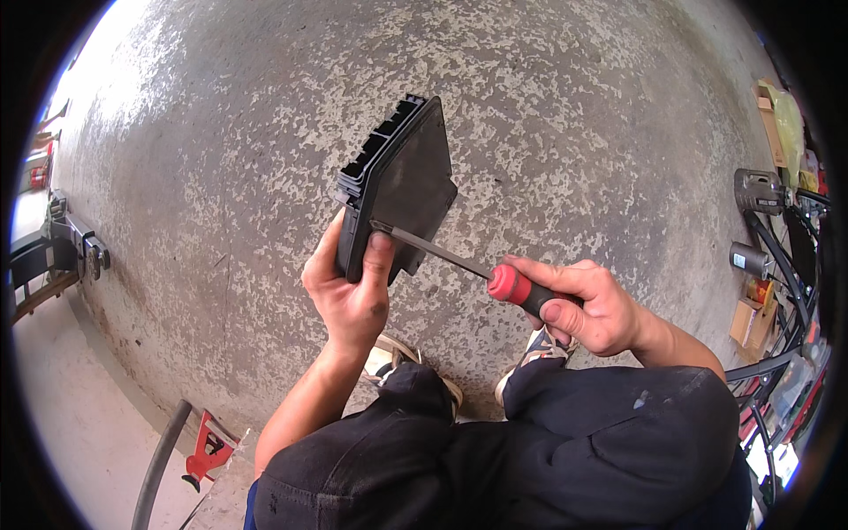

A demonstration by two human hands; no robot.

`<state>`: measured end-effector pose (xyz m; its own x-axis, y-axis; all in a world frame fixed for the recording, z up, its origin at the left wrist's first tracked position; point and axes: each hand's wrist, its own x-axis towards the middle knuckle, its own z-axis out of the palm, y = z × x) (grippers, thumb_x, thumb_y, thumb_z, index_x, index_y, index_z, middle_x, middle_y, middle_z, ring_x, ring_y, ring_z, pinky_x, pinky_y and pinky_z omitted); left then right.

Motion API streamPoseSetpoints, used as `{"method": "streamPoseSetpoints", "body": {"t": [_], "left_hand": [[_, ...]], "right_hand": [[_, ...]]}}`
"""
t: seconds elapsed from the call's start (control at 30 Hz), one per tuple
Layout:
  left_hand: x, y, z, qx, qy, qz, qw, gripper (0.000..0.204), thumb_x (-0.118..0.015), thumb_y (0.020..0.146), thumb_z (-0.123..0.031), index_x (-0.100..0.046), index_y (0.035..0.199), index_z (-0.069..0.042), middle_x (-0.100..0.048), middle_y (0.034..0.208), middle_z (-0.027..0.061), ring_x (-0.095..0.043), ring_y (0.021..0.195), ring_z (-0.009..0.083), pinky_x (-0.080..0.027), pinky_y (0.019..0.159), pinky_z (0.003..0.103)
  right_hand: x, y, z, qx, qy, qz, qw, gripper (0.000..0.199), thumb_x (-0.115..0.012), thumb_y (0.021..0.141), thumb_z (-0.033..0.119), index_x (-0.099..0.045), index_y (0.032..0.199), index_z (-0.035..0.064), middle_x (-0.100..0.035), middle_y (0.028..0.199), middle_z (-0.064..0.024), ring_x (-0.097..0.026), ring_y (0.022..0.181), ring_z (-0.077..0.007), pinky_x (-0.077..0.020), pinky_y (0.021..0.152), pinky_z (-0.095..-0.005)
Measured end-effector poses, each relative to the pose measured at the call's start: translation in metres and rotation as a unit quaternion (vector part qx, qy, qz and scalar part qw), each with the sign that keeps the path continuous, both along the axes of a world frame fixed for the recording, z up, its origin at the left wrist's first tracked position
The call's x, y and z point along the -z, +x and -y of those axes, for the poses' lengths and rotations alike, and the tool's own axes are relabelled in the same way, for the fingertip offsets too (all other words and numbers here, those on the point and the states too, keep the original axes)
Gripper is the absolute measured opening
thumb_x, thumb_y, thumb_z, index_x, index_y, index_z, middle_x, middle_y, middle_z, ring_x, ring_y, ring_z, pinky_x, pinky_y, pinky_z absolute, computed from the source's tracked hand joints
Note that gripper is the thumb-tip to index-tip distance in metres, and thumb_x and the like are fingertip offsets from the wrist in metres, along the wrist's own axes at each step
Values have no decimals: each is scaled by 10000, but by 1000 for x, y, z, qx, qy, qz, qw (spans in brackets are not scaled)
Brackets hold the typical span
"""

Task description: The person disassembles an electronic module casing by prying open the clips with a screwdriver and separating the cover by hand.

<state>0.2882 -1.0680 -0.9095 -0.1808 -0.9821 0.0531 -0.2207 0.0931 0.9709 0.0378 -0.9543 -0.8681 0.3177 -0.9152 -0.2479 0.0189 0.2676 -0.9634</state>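
Observation:
My left hand (pixel 355 287) grips the lower end of a flat black plastic housing (pixel 411 172), thumb on its broad face and fingers behind. The housing is held up at a tilt above the floor, and ribbed slots run along its upper left edge. In my right hand (pixel 596 305) is a screwdriver (pixel 512 284) with a red and black handle, fingers closed round it. Its long metal shaft points up and left, and the tip meets the housing's face beside my left thumb. Whether a screw sits under the tip is too small to tell.
Worn, speckled concrete floor (pixel 574 159) spreads ahead. At the right edge stand a black metal frame (pixel 782 265), a grey jug (pixel 760 192), a dark cylinder (pixel 749 259) and cardboard boxes (pixel 753 322). A red jack stand (pixel 210 449) is at lower left, a wheeled metal piece (pixel 93 254) at far left.

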Motion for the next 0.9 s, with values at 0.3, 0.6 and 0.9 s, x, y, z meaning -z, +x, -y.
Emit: {"method": "streamPoseSetpoints", "body": {"t": [0.3, 0.6, 0.9], "left_hand": [[0, -1, -2, -18, 5, -18, 1000, 384, -713, 897, -135, -612, 1213, 59, -623, 778, -12, -537, 678, 55, -446, 635, 209], [-4, 0, -2, -7, -24, 6, 1000, 386, -713, 898, -148, -610, 1206, 62, -606, 743, -19, -527, 657, 56, -441, 615, 215], [6, 3, 2, -9, -117, 24, 993, 386, -761, 848, -139, -624, 1143, 68, -666, 782, 71, -596, 684, 108, -487, 649, 256]], "right_hand": [[0, 1, -4, 5, -1, 7, 1000, 517, -548, 951, 75, -424, 1443, -27, -605, 671, -43, -550, 553, -93, -449, 563, -251], [0, 2, -9, 14, 13, 45, 999, 530, -564, 984, 154, -402, 1459, -17, -620, 686, -23, -551, 534, -81, -466, 542, -248], [-6, -1, -11, 7, 35, 63, 997, 526, -554, 986, 143, -398, 1465, -9, -617, 698, -16, -547, 534, -62, -462, 533, -234]]}}
